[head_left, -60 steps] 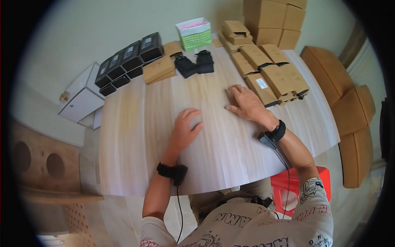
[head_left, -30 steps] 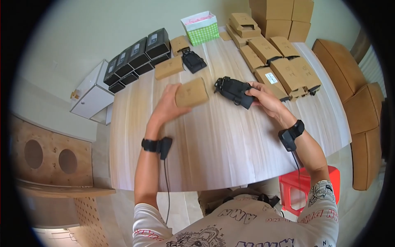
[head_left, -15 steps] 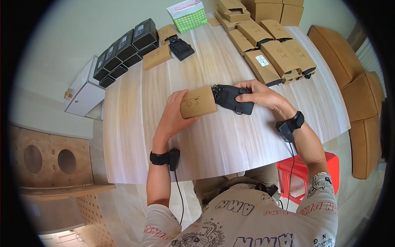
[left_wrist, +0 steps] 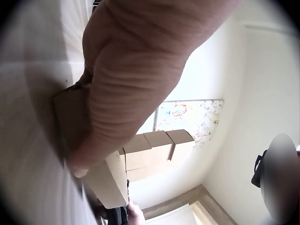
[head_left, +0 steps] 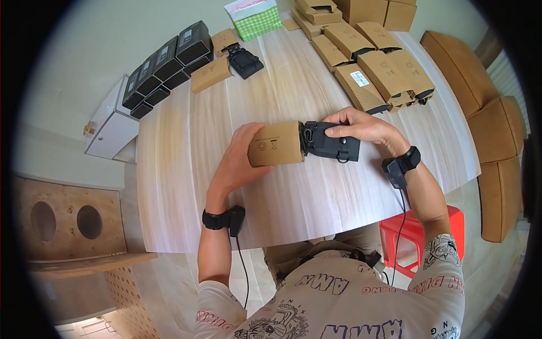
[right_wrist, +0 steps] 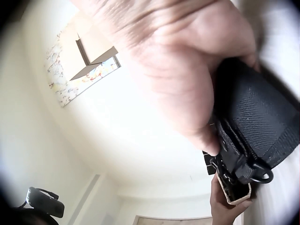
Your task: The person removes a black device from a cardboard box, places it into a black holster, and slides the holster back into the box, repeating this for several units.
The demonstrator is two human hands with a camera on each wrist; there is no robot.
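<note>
A small brown cardboard sleeve (head_left: 275, 143) is gripped at its left end by my left hand (head_left: 237, 156). My right hand (head_left: 366, 129) pinches a black fabric pouch (head_left: 333, 142), thumb on top. The pouch's end with clips and rings meets the sleeve's open right end; how far it reaches inside cannot be told. In the right wrist view, the pouch (right_wrist: 262, 117) lies under my right hand (right_wrist: 173, 70), close to the sleeve's opening (right_wrist: 238, 192). In the left wrist view, my left hand (left_wrist: 136, 75) wraps the sleeve (left_wrist: 105, 180).
At the back left are stacked black boxes (head_left: 165, 66), a brown box (head_left: 211, 74) and another black pouch (head_left: 245, 62). A green checked bag (head_left: 254, 21) stands at the back. Several brown boxes (head_left: 385, 76) lie back right; a red stool (head_left: 451, 226) is beside the table (head_left: 186, 192).
The empty hands have taken hold of the sleeve and a black pouch. Both were brought together in front of the body, and the pouch's clip end has come up to the sleeve's opening.
</note>
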